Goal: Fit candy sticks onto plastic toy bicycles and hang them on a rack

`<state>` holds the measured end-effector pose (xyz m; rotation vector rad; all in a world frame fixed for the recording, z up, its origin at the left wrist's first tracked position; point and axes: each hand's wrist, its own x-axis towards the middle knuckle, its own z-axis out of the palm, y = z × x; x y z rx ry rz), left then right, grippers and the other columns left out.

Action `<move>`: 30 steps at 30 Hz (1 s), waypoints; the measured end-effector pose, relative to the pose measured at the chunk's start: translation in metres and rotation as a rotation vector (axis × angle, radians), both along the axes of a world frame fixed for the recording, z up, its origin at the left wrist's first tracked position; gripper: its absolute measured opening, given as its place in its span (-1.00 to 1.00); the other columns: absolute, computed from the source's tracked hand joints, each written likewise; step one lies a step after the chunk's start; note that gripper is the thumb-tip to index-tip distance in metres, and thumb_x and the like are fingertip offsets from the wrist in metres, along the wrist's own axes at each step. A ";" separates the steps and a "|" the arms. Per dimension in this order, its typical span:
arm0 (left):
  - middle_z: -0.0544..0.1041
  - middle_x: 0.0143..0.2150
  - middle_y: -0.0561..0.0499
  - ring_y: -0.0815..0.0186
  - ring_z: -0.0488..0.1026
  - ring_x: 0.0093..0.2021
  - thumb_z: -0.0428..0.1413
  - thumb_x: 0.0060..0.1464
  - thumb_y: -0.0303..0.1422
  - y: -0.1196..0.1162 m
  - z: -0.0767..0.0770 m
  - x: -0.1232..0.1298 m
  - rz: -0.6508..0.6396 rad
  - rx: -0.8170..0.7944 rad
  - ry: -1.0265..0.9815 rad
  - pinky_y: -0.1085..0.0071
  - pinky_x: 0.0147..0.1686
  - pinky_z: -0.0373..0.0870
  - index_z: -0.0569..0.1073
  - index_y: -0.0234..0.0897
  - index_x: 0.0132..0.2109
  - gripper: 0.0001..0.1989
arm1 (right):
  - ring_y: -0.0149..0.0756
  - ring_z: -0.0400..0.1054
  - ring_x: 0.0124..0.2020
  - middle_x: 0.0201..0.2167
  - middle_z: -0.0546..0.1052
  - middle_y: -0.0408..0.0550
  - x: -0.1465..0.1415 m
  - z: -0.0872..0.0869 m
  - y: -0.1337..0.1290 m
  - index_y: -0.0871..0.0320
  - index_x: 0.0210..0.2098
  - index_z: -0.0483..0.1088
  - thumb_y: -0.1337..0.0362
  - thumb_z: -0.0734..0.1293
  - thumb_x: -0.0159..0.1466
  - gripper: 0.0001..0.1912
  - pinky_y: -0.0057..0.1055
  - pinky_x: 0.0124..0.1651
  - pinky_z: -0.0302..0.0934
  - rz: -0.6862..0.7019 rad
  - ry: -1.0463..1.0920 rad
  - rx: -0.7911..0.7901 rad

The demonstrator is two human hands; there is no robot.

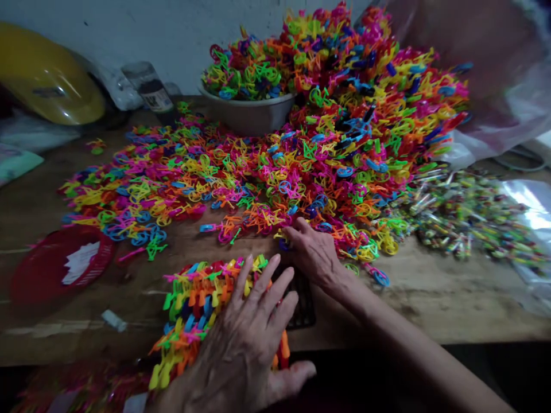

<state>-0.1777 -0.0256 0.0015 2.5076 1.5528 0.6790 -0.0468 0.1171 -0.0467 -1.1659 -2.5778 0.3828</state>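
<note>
My left hand [247, 332] lies palm down, fingers apart, over rows of small colourful plastic toy pieces [189, 332]. The rows are set side by side in yellow, orange, green, pink and blue, and the hand covers their right part. A black slotted tray [303, 301] shows beside them. My right hand [314, 252] is at the front edge of a big loose heap of plastic pieces [275, 195]. Its fingers are closed around a small yellow and dark blue plastic piece [284, 242], partly hidden by the fingertips.
A grey bowl [253, 115] full of pieces stands behind. Small wrapped sticks [469, 212] are piled on the right near a plastic bag [495, 126]. At the left are a red basket lid [38, 269], a jar [150, 92] and a yellow helmet [47, 74].
</note>
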 end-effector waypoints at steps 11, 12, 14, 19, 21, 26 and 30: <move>0.56 -0.21 -0.05 0.26 0.53 -0.28 0.11 0.09 -0.18 0.067 0.045 -0.010 0.416 -0.618 -0.759 0.35 -0.32 0.53 0.44 -0.27 -0.05 -0.66 | -0.34 0.36 -0.27 -0.22 0.44 -0.01 0.034 0.011 -0.012 0.13 0.12 0.27 0.40 0.21 0.25 -0.57 -0.45 -0.27 0.25 0.100 0.439 0.180; 0.56 -0.24 -0.04 0.28 0.53 -0.31 0.13 0.08 -0.18 0.076 0.044 -0.010 0.361 -0.766 -0.862 0.37 -0.33 0.53 0.44 -0.30 -0.04 -0.64 | -0.34 0.36 -0.28 -0.23 0.44 -0.01 0.032 0.014 -0.012 0.12 0.13 0.27 0.42 0.21 0.23 -0.54 -0.46 -0.29 0.24 0.106 0.392 0.196; 0.55 -0.30 -0.04 0.30 0.53 -0.33 0.16 0.07 -0.23 0.091 0.042 -0.010 0.272 -0.975 -1.018 0.37 -0.32 0.54 0.42 -0.34 -0.01 -0.62 | -0.34 0.36 -0.27 -0.20 0.44 -0.01 0.032 0.021 -0.009 0.12 0.13 0.25 0.45 0.20 0.20 -0.51 -0.46 -0.28 0.26 0.139 0.357 0.183; 0.55 -0.26 -0.14 0.34 0.52 -0.37 0.19 0.04 -0.40 0.104 0.040 -0.015 0.332 -1.089 -1.223 0.47 -0.40 0.54 0.41 -0.43 -0.07 -0.71 | -0.30 0.35 -0.06 0.00 0.41 0.03 0.048 0.023 -0.003 0.14 0.14 0.20 0.37 0.20 0.27 -0.57 -0.33 -0.02 0.30 0.144 0.523 -0.028; 0.53 -0.18 -0.17 0.37 0.52 -0.35 0.17 0.06 -0.43 0.104 0.040 -0.017 0.349 -1.099 -1.260 0.51 -0.40 0.53 0.43 -0.44 -0.14 -0.79 | -0.25 0.31 0.04 0.03 0.41 0.05 0.053 0.019 -0.005 0.13 0.14 0.22 0.28 0.16 0.33 -0.61 -0.25 0.06 0.28 0.038 0.532 -0.097; 0.51 -0.19 -0.13 0.33 0.50 -0.29 0.16 0.05 -0.43 0.104 0.043 -0.014 0.370 -1.077 -1.277 0.47 -0.36 0.54 0.43 -0.42 -0.18 -0.83 | -0.16 0.16 0.20 0.12 0.37 0.06 0.046 0.027 -0.013 0.14 0.18 0.23 0.20 0.04 0.39 -0.57 -0.07 0.19 0.14 -0.076 0.507 -0.257; 0.51 -0.20 -0.13 0.33 0.49 -0.31 0.18 0.05 -0.33 0.102 0.051 -0.011 0.381 -1.056 -1.176 0.46 -0.42 0.55 0.46 -0.42 -0.16 -0.76 | -0.34 0.40 -0.25 -0.27 0.53 -0.04 0.035 0.042 -0.013 0.15 -0.10 0.45 0.16 0.21 0.31 -0.71 -0.37 -0.17 0.33 -0.083 0.849 -0.506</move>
